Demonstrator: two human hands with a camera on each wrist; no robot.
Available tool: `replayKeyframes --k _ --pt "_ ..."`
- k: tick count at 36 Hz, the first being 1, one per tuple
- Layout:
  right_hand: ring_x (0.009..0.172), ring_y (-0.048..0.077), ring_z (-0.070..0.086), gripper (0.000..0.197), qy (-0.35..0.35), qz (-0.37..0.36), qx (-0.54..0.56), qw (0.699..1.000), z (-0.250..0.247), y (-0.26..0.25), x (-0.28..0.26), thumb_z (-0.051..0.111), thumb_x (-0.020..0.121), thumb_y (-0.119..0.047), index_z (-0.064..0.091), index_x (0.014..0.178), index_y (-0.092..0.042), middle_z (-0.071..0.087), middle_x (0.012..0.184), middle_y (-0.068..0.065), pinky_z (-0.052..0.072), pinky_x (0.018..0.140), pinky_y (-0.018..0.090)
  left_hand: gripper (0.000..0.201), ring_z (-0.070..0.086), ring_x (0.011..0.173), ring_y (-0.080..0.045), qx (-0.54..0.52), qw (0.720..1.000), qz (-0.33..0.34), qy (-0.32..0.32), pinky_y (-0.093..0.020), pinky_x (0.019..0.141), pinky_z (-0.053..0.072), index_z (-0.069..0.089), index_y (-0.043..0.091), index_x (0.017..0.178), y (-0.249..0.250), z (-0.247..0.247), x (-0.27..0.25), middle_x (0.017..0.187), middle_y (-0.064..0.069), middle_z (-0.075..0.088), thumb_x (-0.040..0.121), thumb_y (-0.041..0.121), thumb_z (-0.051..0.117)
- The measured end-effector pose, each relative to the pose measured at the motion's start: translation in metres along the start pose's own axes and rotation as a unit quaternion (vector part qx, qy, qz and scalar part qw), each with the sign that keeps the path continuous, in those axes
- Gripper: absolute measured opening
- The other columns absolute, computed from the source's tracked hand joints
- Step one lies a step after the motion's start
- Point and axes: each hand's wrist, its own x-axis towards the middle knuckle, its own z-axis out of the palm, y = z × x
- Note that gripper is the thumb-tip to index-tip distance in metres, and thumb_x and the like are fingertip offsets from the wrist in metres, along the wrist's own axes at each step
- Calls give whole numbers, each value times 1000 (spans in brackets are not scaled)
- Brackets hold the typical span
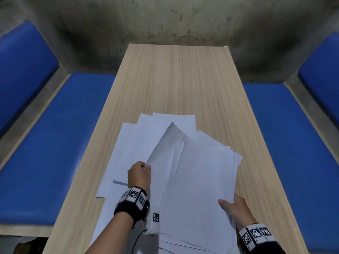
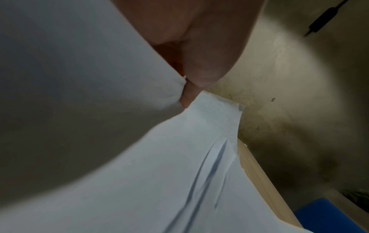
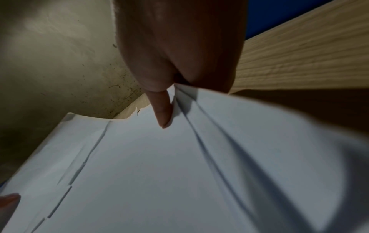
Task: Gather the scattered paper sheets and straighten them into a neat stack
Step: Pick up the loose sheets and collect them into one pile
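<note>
Paper sheets: white, fanned askew on near end of wooden table. Light, floppy, slippery; grip edges w/ both hands. Left hand pinches lifted sheet's edge; right hand clasps bundle, thumb on top.

The head view looks forward and steeply down from above the near end of a wooden table, taking in both hands, the paper sheets and the grey wall beyond. The left wrist view sits very close behind the left hand, facing along it toward the wall. The right wrist view sits equally close behind the right hand, facing the same way. All three share the sheets, the table and the wall.
</note>
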Motion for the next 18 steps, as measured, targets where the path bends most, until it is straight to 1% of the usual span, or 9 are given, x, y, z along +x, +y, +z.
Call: replayKeyframes --k 3,6,9,11,14,16,17,18 --pt "96 26 68 29 1 -2 -1 1000 0 0 0 61 86 1 63 114 -8 72 103 7 53 74 31 17 56 75 -25 24 999 -32 0 -27 67 40 66 4 85 4 -3 19 84 -11 67 89 17 55" --pt "93 25 69 25 1 -3 -3 1000 0 -2 -2 60 86 1 63 109 -9 72 100 7 53 71 30 17 56 76 -25 56 998 -20 -22 -27 66 42 66 2 88 3 -3 32 91 -13 68 89 17 56" --pt "88 23 69 22 -3 -4 1 1000 0 -5 -4 59 87 1 64 105 -10 73 96 5 53 66 29 12 56 76 -23 65 996 -7 -56 -25 66 41 64 4 87 5 -2 34 89 -11 67 87 15 58" --pt "90 23 69 24 -4 -7 3 1000 0 -4 -3 60 87 2 63 109 -9 73 99 7 53 67 28 8 55 77 -23 64 995 -9 -72 -25 66 40 60 7 89 7 -2 33 88 -7 63 85 13 60" --pt "93 25 69 27 -5 -4 5 1000 1 -3 -2 60 87 1 62 113 -8 72 103 9 53 70 29 22 55 82 -24 39 995 -32 -84 -26 69 40 50 10 99 9 0 32 94 -5 57 83 14 65" --pt "95 27 69 29 -5 -3 6 1000 1 -3 -1 60 87 1 62 114 -8 72 105 10 54 72 30 30 58 88 -27 24 995 -46 -84 -27 72 42 52 8 108 9 2 32 98 -6 55 82 14 66" --pt "94 27 68 29 -4 -2 7 1000 1 -3 0 60 87 2 62 114 -8 72 104 10 54 72 30 30 60 90 -28 23 995 -49 -85 -28 73 44 55 6 108 8 4 33 98 -7 57 82 15 66" --pt "93 26 68 28 -4 -2 9 1000 1 -4 -1 60 87 2 62 114 -8 72 103 9 54 71 29 25 61 88 -29 30 994 -50 -89 -29 71 46 59 4 103 7 5 33 96 -9 61 82 15 65"
